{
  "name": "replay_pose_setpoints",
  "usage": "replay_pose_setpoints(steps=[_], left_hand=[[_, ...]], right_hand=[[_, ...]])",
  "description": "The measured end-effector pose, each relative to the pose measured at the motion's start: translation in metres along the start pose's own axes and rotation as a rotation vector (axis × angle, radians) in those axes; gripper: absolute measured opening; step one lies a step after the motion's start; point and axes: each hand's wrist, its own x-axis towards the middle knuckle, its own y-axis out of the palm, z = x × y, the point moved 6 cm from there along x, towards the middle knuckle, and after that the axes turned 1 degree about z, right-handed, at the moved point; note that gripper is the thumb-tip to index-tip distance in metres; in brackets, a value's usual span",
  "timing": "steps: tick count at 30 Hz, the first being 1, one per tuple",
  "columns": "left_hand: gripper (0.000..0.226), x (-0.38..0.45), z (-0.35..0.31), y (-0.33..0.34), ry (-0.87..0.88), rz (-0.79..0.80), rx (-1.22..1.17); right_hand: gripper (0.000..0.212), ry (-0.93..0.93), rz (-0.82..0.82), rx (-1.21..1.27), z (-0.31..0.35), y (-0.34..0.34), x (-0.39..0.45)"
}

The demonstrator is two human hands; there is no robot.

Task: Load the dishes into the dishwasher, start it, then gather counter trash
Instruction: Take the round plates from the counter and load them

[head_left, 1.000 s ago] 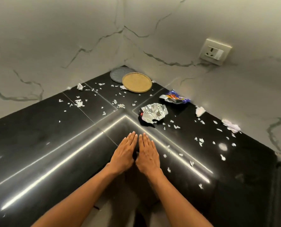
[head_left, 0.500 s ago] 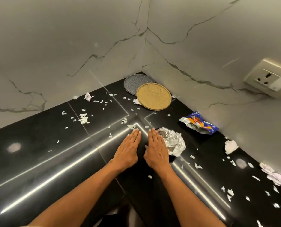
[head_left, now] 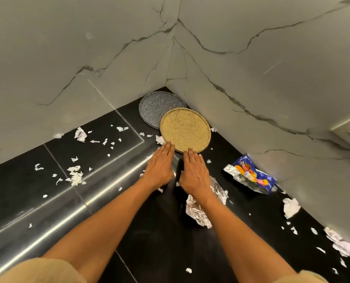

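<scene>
I see my left hand [head_left: 159, 168] and right hand [head_left: 194, 174] flat, fingers straight, holding nothing, fingertips reaching the near rim of the gold plate [head_left: 185, 129], which overlaps the grey plate [head_left: 157, 108] behind it; I judge it stiff, breakable, best gripped at opposite rims.

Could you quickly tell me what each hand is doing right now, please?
Left hand: open, fingers straight, holding nothing, fingertips at the gold plate rim.
Right hand: open, flat, holding nothing, fingertips at the same rim.

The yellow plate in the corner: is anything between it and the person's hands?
Nothing visible. Both hands' fingers already reach the near rim of the yellow plate; the crumpled foil lies behind, under the right wrist.
</scene>
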Motion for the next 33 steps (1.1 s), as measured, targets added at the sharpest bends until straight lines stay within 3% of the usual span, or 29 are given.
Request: replay_pose_setpoints(steps=[6, 13, 18, 25, 28, 33], left_hand=[[0.082, 0.038, 0.008, 0.007, -0.02, 0.053, -0.009], [0.07, 0.045, 0.019, 0.009, 0.018, 0.019, 0.049], [0.076, 0.055, 0.014, -0.001, 0.08, -0.008, 0.089], [0.078, 0.083, -0.006, -0.017, 0.14, -0.125, 0.145], [0.071, 0.088, -0.017, -0.021, 0.167, -0.184, 0.164], [0.059, 0.072, -0.042, -0.033, 0.288, -0.283, 0.19]], right_hand=[[0.074, -0.01, 0.043, -0.016, 0.001, 0.002, 0.057], [0.046, -0.137, -0.011, -0.141, -0.004, -0.006, 0.087], [0.021, -0.171, -0.086, -0.077, -0.021, -0.015, 0.087], [0.02, -0.275, -0.356, 0.01, -0.043, -0.049, 0.072], [0.037, -0.254, -0.415, 0.037, -0.056, -0.058, 0.057], [0.036, -0.156, -0.491, 0.079, -0.069, -0.063, 0.019]])
